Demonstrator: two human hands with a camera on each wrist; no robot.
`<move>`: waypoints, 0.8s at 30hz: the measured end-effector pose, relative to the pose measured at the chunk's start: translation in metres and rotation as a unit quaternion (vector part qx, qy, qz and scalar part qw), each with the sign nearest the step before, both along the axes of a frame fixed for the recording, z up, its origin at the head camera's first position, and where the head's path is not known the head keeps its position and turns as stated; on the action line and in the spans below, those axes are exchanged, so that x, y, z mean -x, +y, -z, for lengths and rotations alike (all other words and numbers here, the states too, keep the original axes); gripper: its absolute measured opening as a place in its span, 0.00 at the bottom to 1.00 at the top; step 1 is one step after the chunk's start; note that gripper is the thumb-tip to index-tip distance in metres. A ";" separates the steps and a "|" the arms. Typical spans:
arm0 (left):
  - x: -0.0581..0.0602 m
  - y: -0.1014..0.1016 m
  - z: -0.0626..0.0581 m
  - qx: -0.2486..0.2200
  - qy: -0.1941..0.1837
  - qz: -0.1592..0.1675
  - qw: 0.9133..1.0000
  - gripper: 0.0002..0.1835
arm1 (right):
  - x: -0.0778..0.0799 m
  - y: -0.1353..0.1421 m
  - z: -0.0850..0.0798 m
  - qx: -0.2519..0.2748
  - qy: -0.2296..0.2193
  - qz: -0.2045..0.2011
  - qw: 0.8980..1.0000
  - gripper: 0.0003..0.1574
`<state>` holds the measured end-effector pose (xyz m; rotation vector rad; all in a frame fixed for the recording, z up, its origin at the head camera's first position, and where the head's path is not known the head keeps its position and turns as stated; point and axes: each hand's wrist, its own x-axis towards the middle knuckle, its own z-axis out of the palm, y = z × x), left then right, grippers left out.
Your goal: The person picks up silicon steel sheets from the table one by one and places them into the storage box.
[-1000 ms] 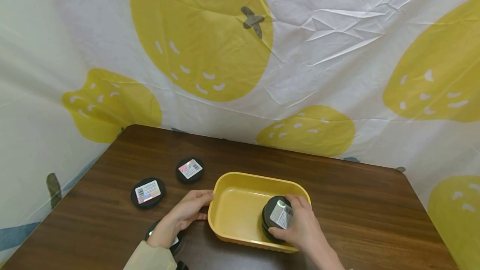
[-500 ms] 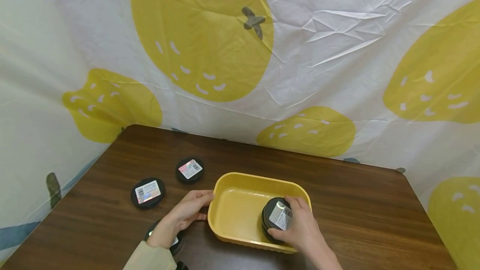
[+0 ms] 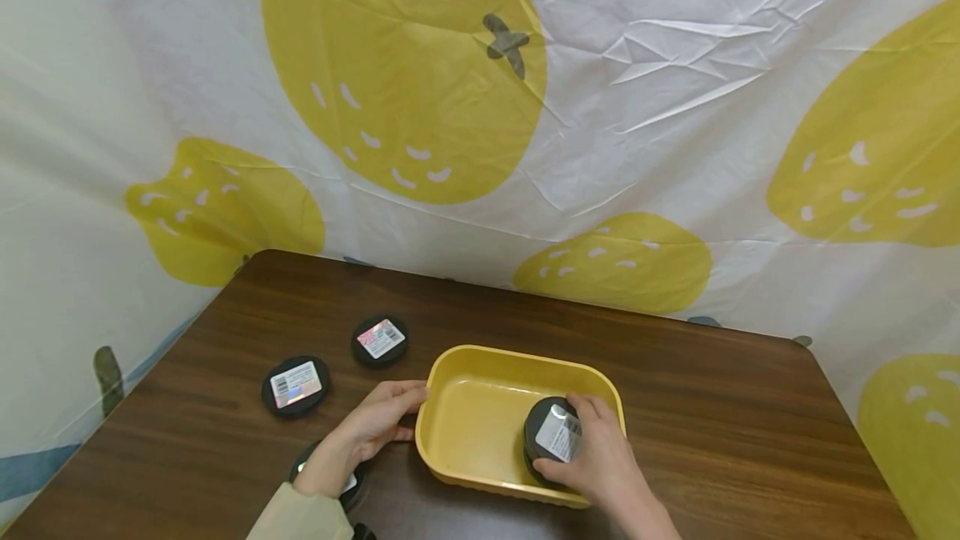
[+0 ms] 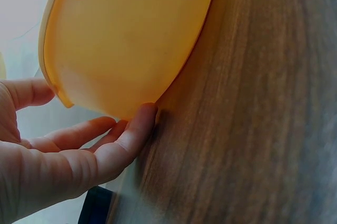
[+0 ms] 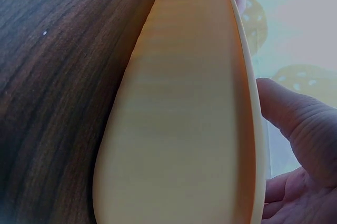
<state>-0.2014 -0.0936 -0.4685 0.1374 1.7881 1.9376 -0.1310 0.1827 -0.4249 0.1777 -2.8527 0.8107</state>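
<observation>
A yellow plastic bin [image 3: 480, 440] with rounded corners stands on the brown table. My left hand [image 3: 378, 423] holds its left end, one digit at the rim and fingertips low on the outer wall in the left wrist view. Inside the bin's right side is a stack of flat, round black discs [image 3: 552, 433], the top one bearing a silver-white barcode label. My right hand [image 3: 603, 452] grips this stack, fingers at its far edge and thumb at its near edge. From the right wrist view, the bin's wall hides the stack.
Two more labelled black discs lie to the left, one nearer [image 3: 296, 387] and one farther back [image 3: 380, 341]. A third disc [image 3: 350, 486] is partly hidden under the left wrist. Behind the table [image 3: 720, 390] hangs a white cloth [image 3: 675, 123] printed with yellow fruit.
My right hand and the top of the disc stack have sunk very slightly into the bin. The left hand, bin and loose discs have stayed in place.
</observation>
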 end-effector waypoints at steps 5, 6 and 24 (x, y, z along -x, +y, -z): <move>0.000 0.000 0.000 0.000 -0.001 0.000 1.000 0.26 | 0.000 0.000 0.000 -0.004 0.000 -0.002 1.000 0.53; 0.000 0.000 0.000 0.000 0.000 -0.001 1.000 0.26 | 0.000 0.000 0.000 -0.004 0.000 -0.002 1.000 0.53; 0.000 0.000 0.000 -0.004 0.002 0.002 1.000 0.27 | -0.001 0.001 0.000 0.013 -0.009 -0.016 1.000 0.57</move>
